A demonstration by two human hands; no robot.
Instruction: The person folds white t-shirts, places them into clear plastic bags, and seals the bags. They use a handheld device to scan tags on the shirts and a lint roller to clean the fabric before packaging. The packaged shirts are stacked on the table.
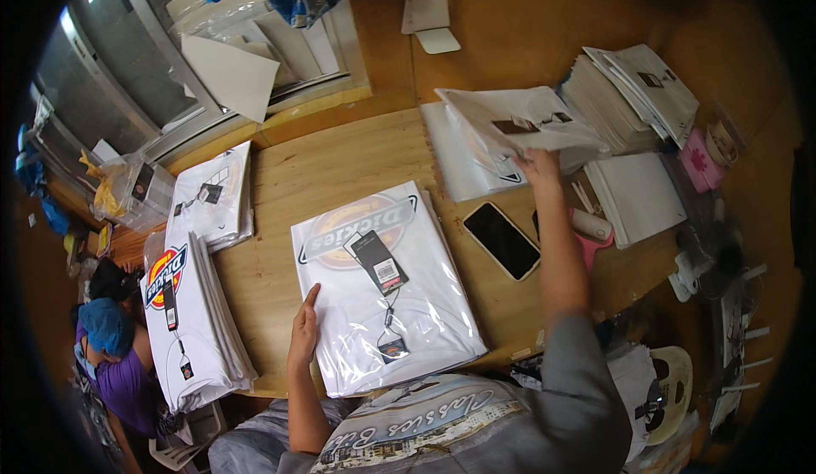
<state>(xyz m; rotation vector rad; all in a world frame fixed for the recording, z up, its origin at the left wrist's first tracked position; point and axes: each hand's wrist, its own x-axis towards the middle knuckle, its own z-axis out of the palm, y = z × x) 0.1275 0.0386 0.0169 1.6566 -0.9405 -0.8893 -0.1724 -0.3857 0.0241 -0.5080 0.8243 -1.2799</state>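
Note:
Flat along the left edge of a folded white T-shirt in a clear bag (348, 346) lies my left hand (304, 331), fingers stretched out. That shirt has a round printed chest design, a black hang tag (380, 263) and a small dark label on a cord. Out to the far right, my right hand (539, 168) pinches the near edge of another bagged white T-shirt (476, 110). This one sits tilted over a stack of clear plastic sheets or bags (450, 164). Part of my right fingertips is hidden by the glossy plastic.
A black-screened phone (501, 240) lies between the two shirts on the wooden table (280, 168). At left stand folded shirts (204, 329) and bagged shirts (208, 198). Paper stacks (637, 193), a pink container (701, 159) and a pink-handled roller (591, 226) are at right. Another person (110, 346) sits left.

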